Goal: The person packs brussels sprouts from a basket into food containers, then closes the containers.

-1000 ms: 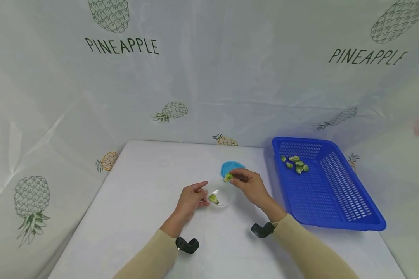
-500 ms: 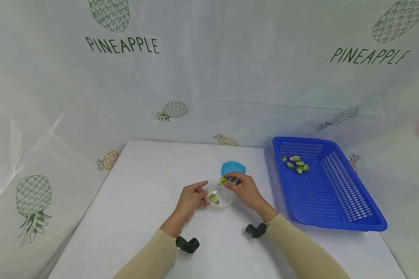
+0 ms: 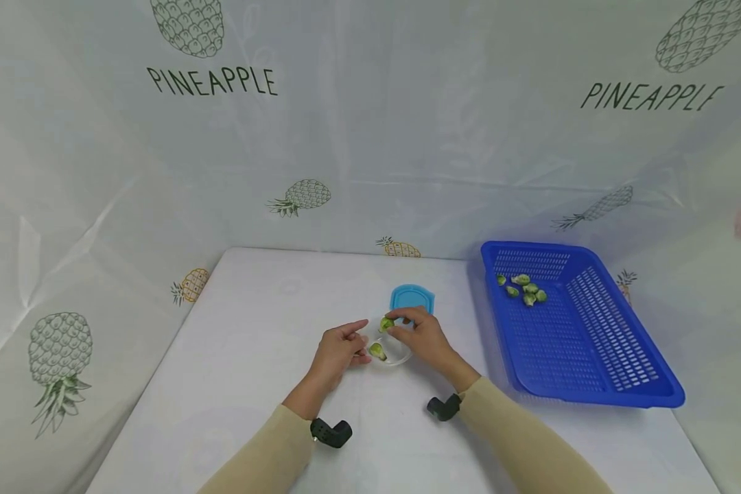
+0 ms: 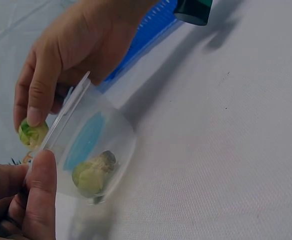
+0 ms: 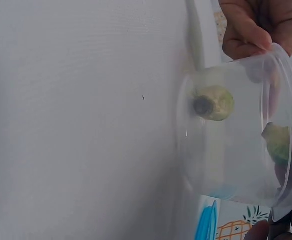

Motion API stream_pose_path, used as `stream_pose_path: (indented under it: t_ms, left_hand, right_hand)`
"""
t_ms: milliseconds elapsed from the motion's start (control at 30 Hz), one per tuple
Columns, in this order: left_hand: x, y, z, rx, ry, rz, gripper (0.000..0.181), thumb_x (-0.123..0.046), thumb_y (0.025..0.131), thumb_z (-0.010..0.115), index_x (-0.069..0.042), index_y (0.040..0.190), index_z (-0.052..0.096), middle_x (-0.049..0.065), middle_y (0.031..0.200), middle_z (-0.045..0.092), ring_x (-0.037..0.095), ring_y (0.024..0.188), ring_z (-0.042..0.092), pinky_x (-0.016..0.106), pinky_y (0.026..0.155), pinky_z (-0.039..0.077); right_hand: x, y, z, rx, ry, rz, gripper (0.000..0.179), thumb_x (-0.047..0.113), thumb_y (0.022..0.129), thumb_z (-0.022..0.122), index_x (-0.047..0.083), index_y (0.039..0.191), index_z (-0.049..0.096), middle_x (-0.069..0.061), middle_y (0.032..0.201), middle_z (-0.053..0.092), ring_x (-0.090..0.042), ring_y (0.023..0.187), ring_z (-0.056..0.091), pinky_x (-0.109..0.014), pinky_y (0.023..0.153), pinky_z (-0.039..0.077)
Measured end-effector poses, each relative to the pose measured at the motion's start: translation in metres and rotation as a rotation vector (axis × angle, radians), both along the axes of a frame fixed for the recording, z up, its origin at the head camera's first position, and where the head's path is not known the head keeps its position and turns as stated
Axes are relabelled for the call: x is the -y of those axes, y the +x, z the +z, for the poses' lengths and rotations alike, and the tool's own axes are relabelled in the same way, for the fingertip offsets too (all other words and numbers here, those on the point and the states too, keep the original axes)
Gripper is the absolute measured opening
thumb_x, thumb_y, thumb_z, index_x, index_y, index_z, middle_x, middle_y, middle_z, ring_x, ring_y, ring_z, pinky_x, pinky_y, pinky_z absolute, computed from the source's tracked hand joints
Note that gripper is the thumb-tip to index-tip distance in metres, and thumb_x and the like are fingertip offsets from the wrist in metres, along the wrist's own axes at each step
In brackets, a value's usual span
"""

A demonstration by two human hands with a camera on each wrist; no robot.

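My left hand (image 3: 336,353) pinches the rim of a clear plastic tub (image 5: 236,145) standing on the white table. Inside lies one Brussels sprout (image 4: 90,177), seen through the wall in both wrist views. Between thumb and fingertips my right hand (image 3: 429,344) holds a second Brussels sprout (image 3: 386,324) at the tub's mouth. In the right wrist view this held sprout (image 5: 280,142) shows through the clear plastic near the rim. Just behind the tub, a light blue lid (image 3: 412,295) lies on the table, its near edge partly covered by my right hand.
A blue plastic basket (image 3: 568,343) stands at the right of the table. Several Brussels sprouts (image 3: 530,293) lie in its far left corner. A white sheet (image 3: 358,123) printed with pineapples hangs behind the table (image 3: 222,384).
My right hand has moved left with its Brussels sprout, from beside the lid to over the tub. More of the lid shows now. The left hand and the tub have stayed in place.
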State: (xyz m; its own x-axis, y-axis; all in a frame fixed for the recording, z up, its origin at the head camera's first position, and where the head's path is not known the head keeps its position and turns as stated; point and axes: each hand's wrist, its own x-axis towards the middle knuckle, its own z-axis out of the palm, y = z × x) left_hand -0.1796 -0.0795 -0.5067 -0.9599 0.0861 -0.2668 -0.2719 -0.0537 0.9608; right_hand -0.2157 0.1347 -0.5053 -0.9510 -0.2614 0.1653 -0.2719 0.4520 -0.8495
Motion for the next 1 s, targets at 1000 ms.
stream_pose_path:
  t_ms: [1000]
  left_hand:
    - [-0.0014, -0.0006, -0.0026, -0.001, 0.003, 0.011, 0.043, -0.002, 0.103, 0.065, -0.002, 0.146, 0.062, 0.002, 0.090, 0.056, 0.012, 0.078, 0.064, 0.025, 0.070, 0.066]
  right_hand:
    - [0.0017, -0.0031, -0.0046, -0.139, 0.182, 0.087, 0.023, 0.012, 0.092, 0.081, 0.015, 0.115, 0.080, -0.006, 0.105, 0.068, -0.028, 0.103, 0.056, -0.034, 0.083, 0.052]
